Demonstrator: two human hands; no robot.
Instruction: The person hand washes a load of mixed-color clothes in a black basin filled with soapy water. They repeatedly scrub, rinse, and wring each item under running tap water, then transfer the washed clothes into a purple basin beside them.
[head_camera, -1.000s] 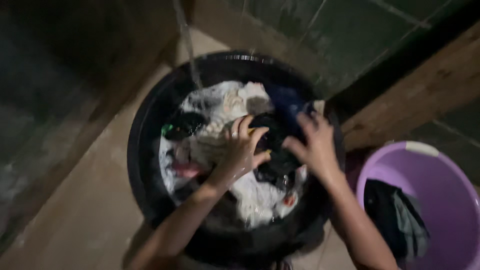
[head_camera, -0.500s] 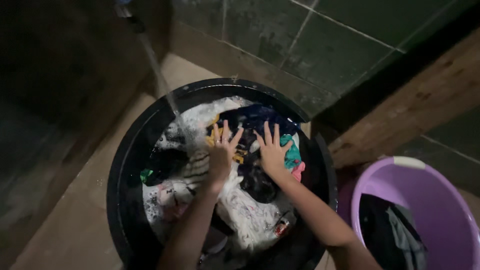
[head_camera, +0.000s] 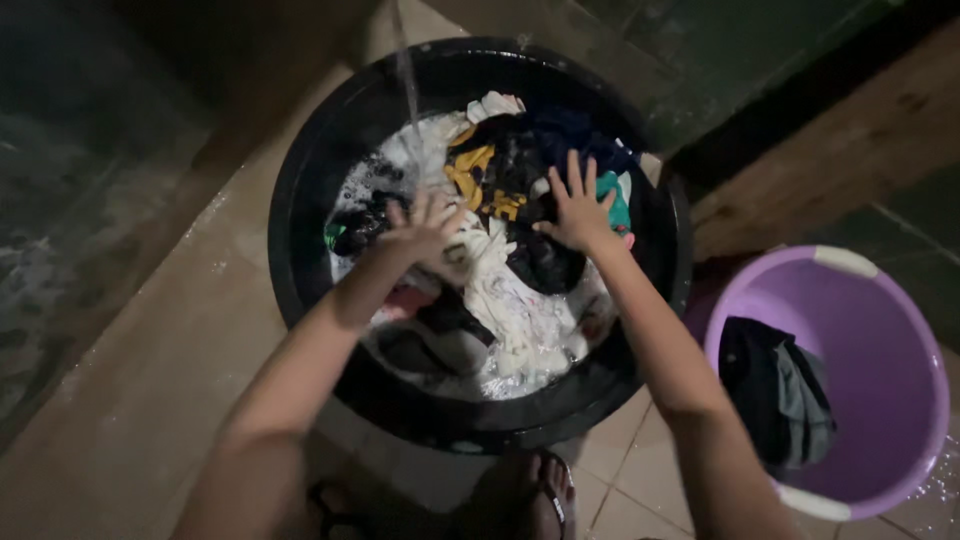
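On the wet tiled floor (head_camera: 150, 380), the left hand (head_camera: 425, 235) and right hand (head_camera: 580, 212) press soaked clothes (head_camera: 510, 300) with splayed fingers in the black basin (head_camera: 300, 200), which the running water stream (head_camera: 407, 75) could overflow.

Black tub (head_camera: 300, 250) crammed with wet clothes (head_camera: 520, 320); purple bucket (head_camera: 900, 330) crowds right.

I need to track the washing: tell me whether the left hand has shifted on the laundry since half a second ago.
Yes. The left hand has slid away from the yellow-and-black garment toward the tub's left side; the right hand lies further off.
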